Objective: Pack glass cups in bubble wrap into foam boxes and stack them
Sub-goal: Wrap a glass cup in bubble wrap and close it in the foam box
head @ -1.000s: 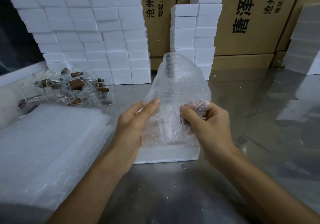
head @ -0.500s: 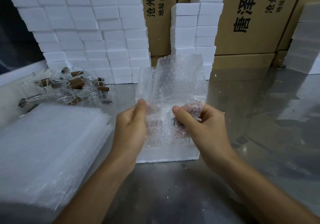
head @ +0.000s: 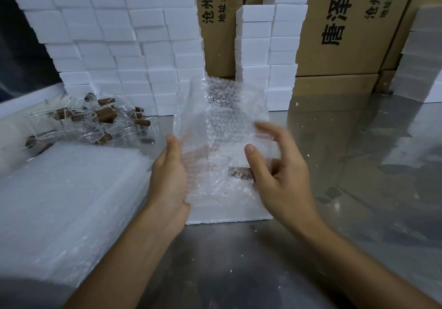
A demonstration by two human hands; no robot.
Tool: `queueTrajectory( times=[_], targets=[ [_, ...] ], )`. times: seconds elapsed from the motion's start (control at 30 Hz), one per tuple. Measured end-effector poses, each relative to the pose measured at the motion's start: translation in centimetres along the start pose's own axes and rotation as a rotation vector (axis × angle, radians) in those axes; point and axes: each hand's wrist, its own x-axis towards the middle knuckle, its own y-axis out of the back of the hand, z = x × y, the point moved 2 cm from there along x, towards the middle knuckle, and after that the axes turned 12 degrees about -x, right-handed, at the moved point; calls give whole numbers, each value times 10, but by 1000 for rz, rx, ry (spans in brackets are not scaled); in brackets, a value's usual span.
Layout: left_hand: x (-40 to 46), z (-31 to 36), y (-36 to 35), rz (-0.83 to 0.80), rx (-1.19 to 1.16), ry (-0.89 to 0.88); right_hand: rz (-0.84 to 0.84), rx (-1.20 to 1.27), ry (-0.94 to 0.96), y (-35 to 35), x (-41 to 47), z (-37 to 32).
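A shiny grey metal table (head: 311, 249) reflects the stacks behind it. Along its far edge stand walls of white foam boxes (head: 124, 45) and brown cardboard cartons (head: 346, 33) printed with black characters. A pile of glass cups (head: 95, 119) with brown handles lies at the far left, and a stack of bubble wrap sheets (head: 67, 203) sits near left. The left hand (head: 168, 177) pinches a bubble wrap sheet (head: 222, 127) by its left edge, upright over one foam box (head: 227, 214). The right hand (head: 279, 172), fingers spread and blurred, is beside the sheet with a wrapped cup's brown handle (head: 240, 173) just at its thumb; whether it grips, I cannot tell.
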Motion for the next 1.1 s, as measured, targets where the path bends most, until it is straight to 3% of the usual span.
queueTrajectory(
  times=[0.07,0.23,0.4,0.53,0.77,0.93,1.1],
  targets=[
    [0,0,-1,-30,-50,38,-20,-87,29,-2,-1,-1],
    [4,0,1,-45,-133,74,-184,-6,-89,-5,-2,-4],
    [5,1,2,-55,-193,69,-124,-180,42,-3,0,-5],
    [1,-1,-2,-121,-216,99,-86,22,26,-3,-1,-9],
    [-3,0,-6,-234,-204,121,-75,416,-270,2,5,-2],
    [-5,1,-8,-256,-153,75,-216,441,-378,-7,4,2],
    [-9,3,-11,-317,-155,24,-150,399,-324,-3,6,-4]
  ],
)
